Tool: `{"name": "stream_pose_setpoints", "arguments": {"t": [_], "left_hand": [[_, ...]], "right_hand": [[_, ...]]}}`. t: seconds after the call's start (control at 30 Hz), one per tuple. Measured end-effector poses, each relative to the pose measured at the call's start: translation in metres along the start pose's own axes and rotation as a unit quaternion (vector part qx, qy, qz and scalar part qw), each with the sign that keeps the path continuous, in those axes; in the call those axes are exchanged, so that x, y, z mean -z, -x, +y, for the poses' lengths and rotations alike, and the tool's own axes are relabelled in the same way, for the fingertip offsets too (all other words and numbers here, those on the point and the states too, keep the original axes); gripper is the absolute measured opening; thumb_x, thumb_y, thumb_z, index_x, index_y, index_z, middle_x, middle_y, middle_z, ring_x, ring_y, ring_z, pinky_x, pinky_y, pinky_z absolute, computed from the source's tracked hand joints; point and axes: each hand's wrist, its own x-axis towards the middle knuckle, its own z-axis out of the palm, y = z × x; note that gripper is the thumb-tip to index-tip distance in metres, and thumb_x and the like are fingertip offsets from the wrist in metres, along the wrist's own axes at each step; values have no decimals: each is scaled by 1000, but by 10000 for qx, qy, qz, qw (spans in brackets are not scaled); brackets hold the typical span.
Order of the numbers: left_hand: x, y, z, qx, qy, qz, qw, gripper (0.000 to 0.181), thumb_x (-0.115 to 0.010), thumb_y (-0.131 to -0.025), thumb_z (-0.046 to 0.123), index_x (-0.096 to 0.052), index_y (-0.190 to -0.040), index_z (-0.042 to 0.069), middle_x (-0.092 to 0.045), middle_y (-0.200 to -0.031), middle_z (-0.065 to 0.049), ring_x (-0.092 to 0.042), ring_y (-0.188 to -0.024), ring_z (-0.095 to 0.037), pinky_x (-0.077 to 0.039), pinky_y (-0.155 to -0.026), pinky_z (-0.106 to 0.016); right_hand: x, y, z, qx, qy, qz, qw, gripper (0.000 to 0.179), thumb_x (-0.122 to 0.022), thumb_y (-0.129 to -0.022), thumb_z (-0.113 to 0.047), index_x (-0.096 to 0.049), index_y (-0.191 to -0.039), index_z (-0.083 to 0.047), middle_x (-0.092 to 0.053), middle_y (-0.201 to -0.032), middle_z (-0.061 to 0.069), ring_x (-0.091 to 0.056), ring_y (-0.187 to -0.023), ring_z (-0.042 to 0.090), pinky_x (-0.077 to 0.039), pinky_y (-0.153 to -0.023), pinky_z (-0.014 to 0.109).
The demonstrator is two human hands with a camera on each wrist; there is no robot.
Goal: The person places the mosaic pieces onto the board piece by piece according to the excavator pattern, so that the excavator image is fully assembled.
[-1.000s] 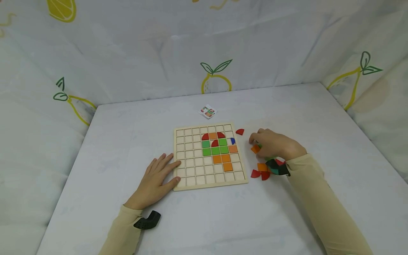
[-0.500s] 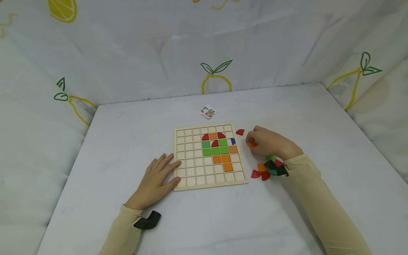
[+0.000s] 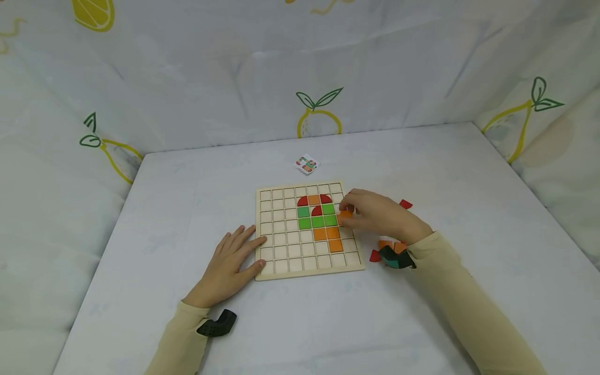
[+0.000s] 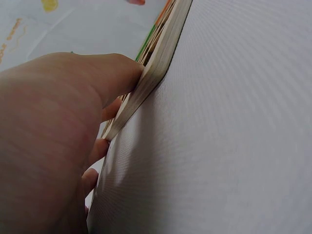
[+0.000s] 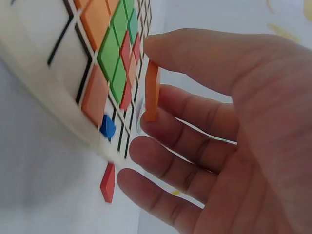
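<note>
A wooden grid board (image 3: 278, 245) lies on the table, with green, orange and red tiles set in several cells of its right half. My right hand (image 3: 382, 213) is above the board's right edge. Between its thumb and fingertips it pinches an orange square tile (image 5: 152, 92), held on edge in the right wrist view. Below that tile, a salmon square tile (image 5: 95, 95) and a small blue piece (image 5: 107, 126) sit on the board. My left hand (image 3: 227, 273) rests at the board's left edge, fingers extended, thumb and index touching the rim.
A small patterned card (image 3: 307, 164) lies behind the board. Loose orange (image 3: 386, 244) and red pieces are partly hidden under the right wrist's black band (image 3: 396, 258). Another red piece (image 3: 405, 204) shows past the right hand. A patterned cloth (image 3: 211, 78) hangs behind the table.
My right hand has picked up the orange square tile from the loose pieces and carried it left to the board's right edge. The left hand stays where it was.
</note>
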Motion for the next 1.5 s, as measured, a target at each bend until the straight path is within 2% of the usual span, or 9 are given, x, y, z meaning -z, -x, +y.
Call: {"name": "stream_pose_setpoints", "arguments": {"t": [0.23, 0.47, 0.7, 1.07, 1.33, 1.5], "left_hand": [[-1, 0, -1, -6, -12, 11, 10000, 54, -63, -99, 39, -52, -149, 22, -29, -167, -6, -14, -159, -33, -6, -129, -55], [-1, -1, -1, -13, -40, 22, 10000, 54, -64, -98, 38, -52, -149, 23, -30, -167, -6, -15, -159, -33, -6, -129, -55], [-1, -1, -1, -24, -33, 29, 10000, 53, -64, -98, 38, -53, -148, 23, -31, -167, -6, -16, -158, -33, -7, -129, -56], [-1, -1, -1, 1, -14, 10, 10000, 54, -63, -98, 38, -51, -149, 24, -30, -167, -5, -15, -159, -32, -6, -129, -55], [0, 0, -2, 2, 22, -2, 10000, 54, -63, -99, 39, -51, -149, 25, -29, -168, -4, -14, -159, -31, -5, -129, -55], [-1, 0, -2, 1, 25, 5, 10000, 53, -63, -99, 39, -51, -149, 26, -29, -168, -3, -14, -159, -31, -5, -129, -55]], "right_hand": [[-12, 2, -19, 454, 270, 57, 9986, 32, -76, -91, -39, -71, -111, -15, -60, -97, -3, -53, -85, 14, -49, -73, 28], [-25, 0, -33, 567, 499, -99, 9971, 32, -75, -91, -37, -72, -113, -14, -64, -106, -2, -54, -93, 14, -54, -80, 30], [-35, 2, -36, 875, 452, -149, 9950, 27, -76, -90, -33, -72, -111, -17, -62, -102, -5, -53, -91, 11, -51, -80, 28], [-42, 4, -44, 991, 676, -142, 9927, 25, -75, -91, -35, -72, -110, -19, -66, -111, -5, -56, -98, 12, -55, -90, 30], [-44, 4, -45, 1061, 782, -81, 9912, 22, -74, -92, -34, -73, -108, -19, -66, -106, -5, -54, -94, 12, -54, -85, 29], [-46, 4, -44, 1085, 817, -82, 9907, 26, -75, -91, -36, -73, -110, -19, -67, -109, -5, -57, -96, 12, -55, -88, 29]]}}
